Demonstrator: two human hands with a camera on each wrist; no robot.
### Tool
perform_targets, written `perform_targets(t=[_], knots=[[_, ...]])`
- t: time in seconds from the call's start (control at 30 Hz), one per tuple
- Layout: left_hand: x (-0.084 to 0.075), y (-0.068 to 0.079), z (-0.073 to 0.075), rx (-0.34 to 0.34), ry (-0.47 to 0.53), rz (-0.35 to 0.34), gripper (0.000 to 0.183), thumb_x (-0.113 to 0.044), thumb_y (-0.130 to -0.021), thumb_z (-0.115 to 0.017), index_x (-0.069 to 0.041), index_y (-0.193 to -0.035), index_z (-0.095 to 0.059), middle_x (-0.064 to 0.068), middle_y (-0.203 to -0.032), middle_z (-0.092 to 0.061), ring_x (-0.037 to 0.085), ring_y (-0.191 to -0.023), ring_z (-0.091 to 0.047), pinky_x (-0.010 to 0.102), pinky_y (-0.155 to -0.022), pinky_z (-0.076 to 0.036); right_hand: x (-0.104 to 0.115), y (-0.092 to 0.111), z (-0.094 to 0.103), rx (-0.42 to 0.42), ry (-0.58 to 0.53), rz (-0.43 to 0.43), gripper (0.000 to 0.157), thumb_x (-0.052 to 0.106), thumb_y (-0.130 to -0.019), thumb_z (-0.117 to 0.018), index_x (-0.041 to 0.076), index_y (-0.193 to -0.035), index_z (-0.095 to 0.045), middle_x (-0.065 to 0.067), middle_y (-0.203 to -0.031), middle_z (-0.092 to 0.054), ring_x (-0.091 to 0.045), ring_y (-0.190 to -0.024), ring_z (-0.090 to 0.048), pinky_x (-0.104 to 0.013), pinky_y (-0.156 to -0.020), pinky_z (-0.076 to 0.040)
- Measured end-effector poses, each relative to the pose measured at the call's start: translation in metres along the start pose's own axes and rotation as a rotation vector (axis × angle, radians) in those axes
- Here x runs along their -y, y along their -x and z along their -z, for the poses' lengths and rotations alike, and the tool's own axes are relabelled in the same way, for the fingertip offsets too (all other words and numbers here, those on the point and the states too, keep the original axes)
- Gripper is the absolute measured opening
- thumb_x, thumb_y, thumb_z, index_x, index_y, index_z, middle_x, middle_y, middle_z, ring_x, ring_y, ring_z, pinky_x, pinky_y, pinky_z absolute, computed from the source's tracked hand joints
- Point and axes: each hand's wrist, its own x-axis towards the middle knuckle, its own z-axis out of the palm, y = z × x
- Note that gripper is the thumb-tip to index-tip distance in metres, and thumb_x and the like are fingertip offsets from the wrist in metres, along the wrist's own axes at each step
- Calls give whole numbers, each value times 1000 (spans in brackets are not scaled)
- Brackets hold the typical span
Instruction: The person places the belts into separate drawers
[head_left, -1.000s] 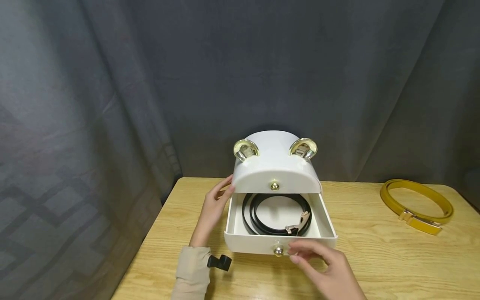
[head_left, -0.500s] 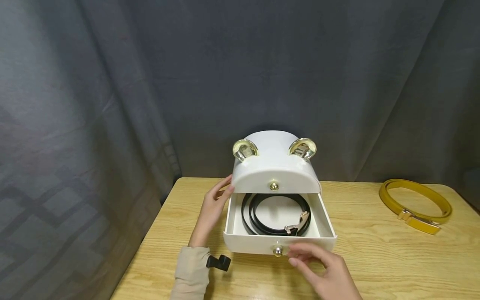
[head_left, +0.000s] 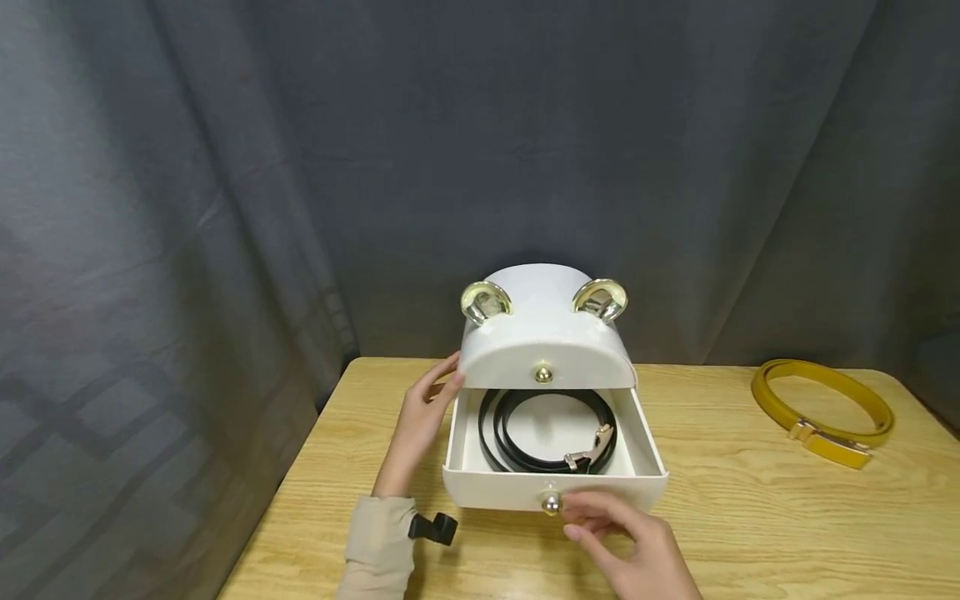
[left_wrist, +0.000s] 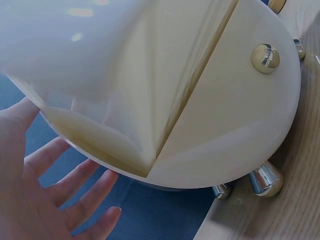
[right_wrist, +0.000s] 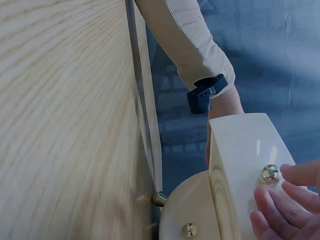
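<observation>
A white rounded box (head_left: 551, 333) with gold ears stands on the table, one drawer (head_left: 487, 490) pulled out. Inside the drawer lies a coiled black belt (head_left: 540, 465) with a gold-toned buckle. My left hand (head_left: 422, 421) rests against the box's left side; its fingers are spread along the round edge in the left wrist view. My right hand (head_left: 637, 546) is at the drawer front, loosely bent fingers beside the round gold knob (right_wrist: 270, 173). The index fingertip is very close to the knob; whether it touches I cannot tell.
A coiled yellow belt (head_left: 768, 408) with a gold buckle lies at the table's right. Below the drawer, another half-round front (left_wrist: 230, 120) bears a knob, and shiny feet (left_wrist: 266, 179) hold the box up. A dark curtain (head_left: 600, 150) hangs behind the wooden table (head_left: 720, 467).
My right hand has come slightly left, nearer the drawer knob. The whole view has shifted a little; the left hand, drawer and belts keep their places.
</observation>
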Motion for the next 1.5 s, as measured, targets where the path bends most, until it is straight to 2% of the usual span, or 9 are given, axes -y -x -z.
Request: perform_targets(t=[0.13,0.27,0.43,0.6,0.87,1.27,1.5], knots=[[1,0,0,2,-5,4,41,-18,-102,-58,-5,-141,-56,15,-138,-57,32,-112,-59,36,-87,-48,1,0,-4,-9,7,-24,44,-14,-73,-79,9,-109,-73,-1,-101,-72,-6,-76,-66,-16,-71,-51],[1,0,0,2,2,5,41,-19,-102,-58,-6,-141,-56,15,-138,-56,33,-113,-59,39,-89,-49,3,-2,-6,-20,15,-55,42,-12,-74,-79,10,-109,-74,0,-103,-72,-5,-76,-66,-15,-72,-51],[0,0,0,3,9,2,42,-19,-102,-58,-5,-141,-55,16,-138,-56,37,-114,-58,45,-91,-49,3,-3,-10,-33,37,-16,45,-13,-71,-80,10,-110,-73,-1,-101,-73,-5,-75,-66,-15,-72,-51],[2,-1,0,2,0,-1,41,-18,-102,-58,-5,-141,-56,16,-138,-57,36,-113,-58,41,-89,-49,2,-2,-13,-43,42,-4,47,-14,-70,-80,10,-110,-73,-2,-102,-73,-5,-75,-67,-15,-71,-51],[38,-13,-2,-16,12,-23,42,-28,-101,-60,-16,-142,-57,8,-139,-57,31,-114,-59,41,-89,-49,3,-5,-13,-32,2,-40,44,-14,-70,-80,10,-107,-74,-3,-101,-73,-8,-80,-70,-17,-74,-52],[39,-15,-2,-13,4,-26,41,-28,-101,-60,-17,-141,-58,7,-137,-58,33,-114,-59,38,-88,-49,5,-9,-13,-38,-35,-112,36,-10,-73,-80,10,-102,-75,0,-96,-74,-8,-78,-70,-18,-73,-53],[38,-14,-2,-8,14,-23,42,-28,-101,-60,-17,-141,-58,8,-138,-58,32,-115,-59,50,-93,-48,5,-10,-13,-41,-52,-100,36,-11,-72,-80,9,-102,-75,-1,-96,-74,-12,-80,-71,-19,-73,-54]])
